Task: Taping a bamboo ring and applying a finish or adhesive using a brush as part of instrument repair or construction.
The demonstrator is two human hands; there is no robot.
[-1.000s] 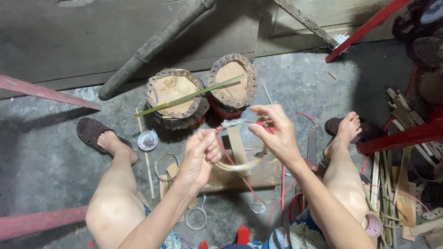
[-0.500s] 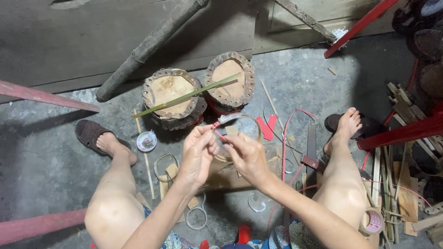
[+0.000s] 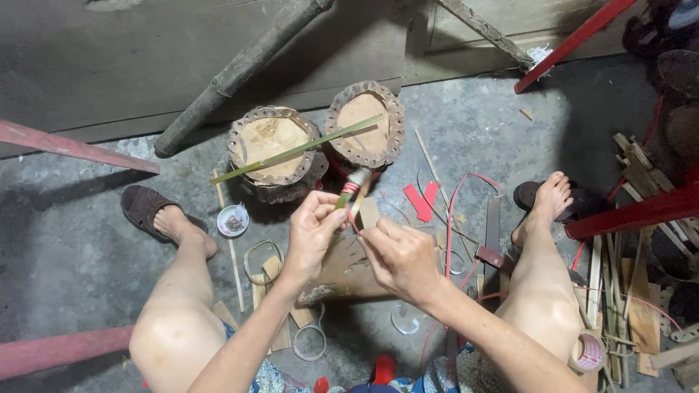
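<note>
My left hand (image 3: 312, 231) pinches a small bundle of thin bamboo strips (image 3: 354, 186) bound with a red band, its end pointing up toward two round wooden stumps. My right hand (image 3: 399, 256) sits close beside it, fingers closed on a thin red string (image 3: 352, 217) that hangs from the bundle. Both hands hover above a flat wooden block (image 3: 342, 271) on the concrete floor between my knees.
Two bark-rimmed stumps (image 3: 271, 151) (image 3: 365, 131) carry a green bamboo strip (image 3: 298, 150). A small dish (image 3: 233, 220), a saw (image 3: 492, 231), red tape pieces (image 3: 421, 199), bamboo rings (image 3: 310, 342), a tape roll (image 3: 587, 352) and scrap wood (image 3: 632, 291) lie around. A thick bamboo pole (image 3: 240, 70) leans behind.
My right hand has come down from its raised position and closed in beside my left hand. The bundle now stands more upright between them.
</note>
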